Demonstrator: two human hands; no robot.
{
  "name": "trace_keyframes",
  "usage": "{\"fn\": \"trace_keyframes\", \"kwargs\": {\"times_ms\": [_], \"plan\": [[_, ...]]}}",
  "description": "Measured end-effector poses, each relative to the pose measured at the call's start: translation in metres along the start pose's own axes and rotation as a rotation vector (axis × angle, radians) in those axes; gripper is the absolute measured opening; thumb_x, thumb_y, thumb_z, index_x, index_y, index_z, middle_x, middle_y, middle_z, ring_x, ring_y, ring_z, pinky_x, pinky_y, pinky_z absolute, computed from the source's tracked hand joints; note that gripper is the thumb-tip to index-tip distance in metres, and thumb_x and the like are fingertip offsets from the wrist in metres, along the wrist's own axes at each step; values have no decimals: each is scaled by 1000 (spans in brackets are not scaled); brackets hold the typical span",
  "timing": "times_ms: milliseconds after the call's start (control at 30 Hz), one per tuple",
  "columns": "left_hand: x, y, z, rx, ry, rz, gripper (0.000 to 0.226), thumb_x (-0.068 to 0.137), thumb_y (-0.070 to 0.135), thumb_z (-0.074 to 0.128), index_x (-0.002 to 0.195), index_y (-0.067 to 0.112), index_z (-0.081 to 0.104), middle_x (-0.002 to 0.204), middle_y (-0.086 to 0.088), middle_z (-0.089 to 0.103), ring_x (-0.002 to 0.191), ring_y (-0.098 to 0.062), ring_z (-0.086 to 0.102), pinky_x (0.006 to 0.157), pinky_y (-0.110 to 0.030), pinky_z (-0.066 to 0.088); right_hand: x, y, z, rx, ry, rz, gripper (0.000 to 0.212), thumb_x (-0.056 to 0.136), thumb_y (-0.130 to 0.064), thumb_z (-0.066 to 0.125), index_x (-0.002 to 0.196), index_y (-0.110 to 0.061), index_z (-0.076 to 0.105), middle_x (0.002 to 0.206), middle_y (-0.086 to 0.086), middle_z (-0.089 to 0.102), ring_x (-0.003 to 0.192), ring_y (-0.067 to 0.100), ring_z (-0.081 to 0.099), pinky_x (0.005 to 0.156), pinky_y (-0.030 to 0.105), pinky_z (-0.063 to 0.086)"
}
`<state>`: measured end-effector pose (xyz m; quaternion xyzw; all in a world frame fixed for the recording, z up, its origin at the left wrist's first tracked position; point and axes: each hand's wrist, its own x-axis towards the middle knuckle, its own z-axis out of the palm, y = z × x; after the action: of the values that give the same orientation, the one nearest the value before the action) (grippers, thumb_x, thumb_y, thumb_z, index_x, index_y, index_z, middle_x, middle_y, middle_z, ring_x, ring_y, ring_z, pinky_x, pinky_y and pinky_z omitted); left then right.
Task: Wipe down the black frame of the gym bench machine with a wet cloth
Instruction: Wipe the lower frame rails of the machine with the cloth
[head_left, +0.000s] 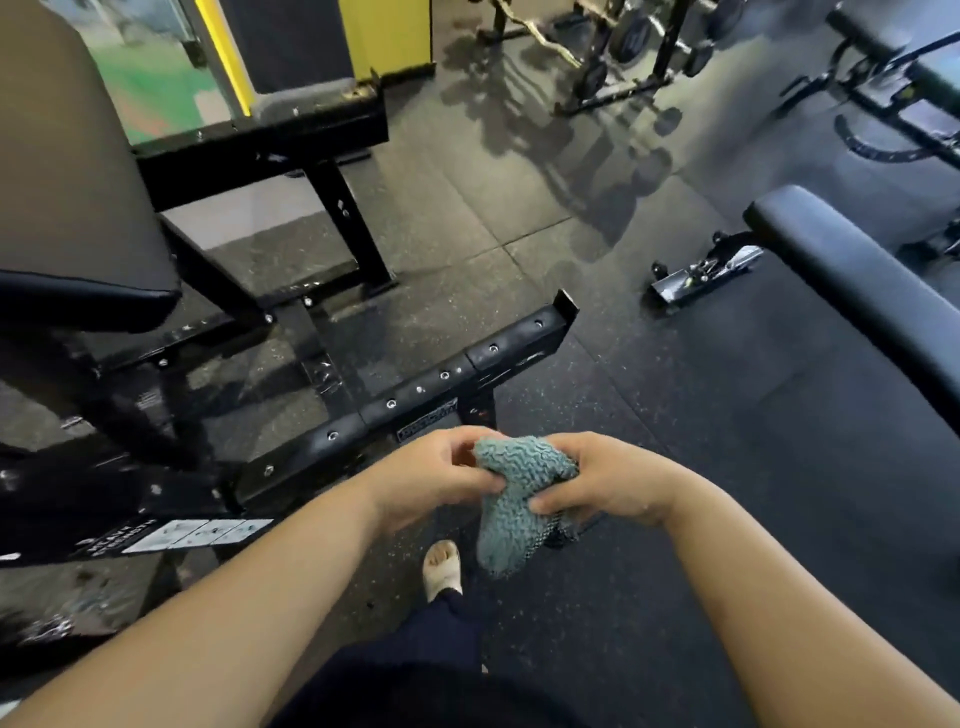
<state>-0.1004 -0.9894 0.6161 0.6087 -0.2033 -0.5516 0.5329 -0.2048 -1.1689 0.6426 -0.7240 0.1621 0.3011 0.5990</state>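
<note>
A teal, nubbly cloth (511, 512) hangs bunched between both hands in front of my body, just this side of the machine. My left hand (434, 475) pinches its upper left edge. My right hand (605, 480) grips its upper right part with curled fingers. The black frame (415, 392) of the bench machine runs diagonally from lower left to upper right, a steel bar with bolt holes that lies just beyond my hands. Its padded seat (78, 218) rises at the left. The cloth does not touch the frame.
A second black padded bench (852, 291) stands to the right. A small metal floor bracket (701, 275) lies beyond it. A barbell rack (623, 57) stands at the back. My sandalled foot (441, 569) is on the dark rubber floor below the cloth.
</note>
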Motion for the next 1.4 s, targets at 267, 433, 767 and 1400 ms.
{"fn": "trace_keyframes", "kwargs": {"times_ms": [267, 433, 767, 1400], "plan": [[84, 37, 3, 619, 639, 512, 22, 75, 3, 66, 92, 17, 70, 89, 5, 61, 84, -4, 54, 75, -13, 40, 70, 1, -49, 904, 600, 30, 18, 93, -5, 51, 107, -8, 62, 101, 16, 66, 86, 26, 62, 60, 32, 53], [117, 28, 9, 945, 564, 442, 36, 68, 21, 46, 93, 15, 72, 91, 1, 64, 81, -17, 60, 70, -26, 51, 87, -14, -58, 1528, 265, 22, 36, 89, -26, 41, 106, 0, 60, 99, 19, 63, 97, 30, 59, 89, 39, 46], [164, -7, -2, 456, 838, -233, 35, 92, 13, 49, 124, 24, 61, 130, 7, 55, 121, -10, 48, 98, -16, 32, 169, 22, -184, -328, 460, -93, 33, 92, -16, 62, 123, -15, 52, 136, 8, 39, 113, 11, 45, 92, 15, 35], [175, -64, -33, 702, 873, -618, 57, 96, 36, 43, 149, 28, 23, 158, 4, 6, 145, -19, 6, 114, -34, 18, 285, 78, -213, -1204, 259, -820, 56, 72, -2, 79, 125, -3, 59, 100, 18, 56, 83, 35, 47, 71, 43, 49]]}}
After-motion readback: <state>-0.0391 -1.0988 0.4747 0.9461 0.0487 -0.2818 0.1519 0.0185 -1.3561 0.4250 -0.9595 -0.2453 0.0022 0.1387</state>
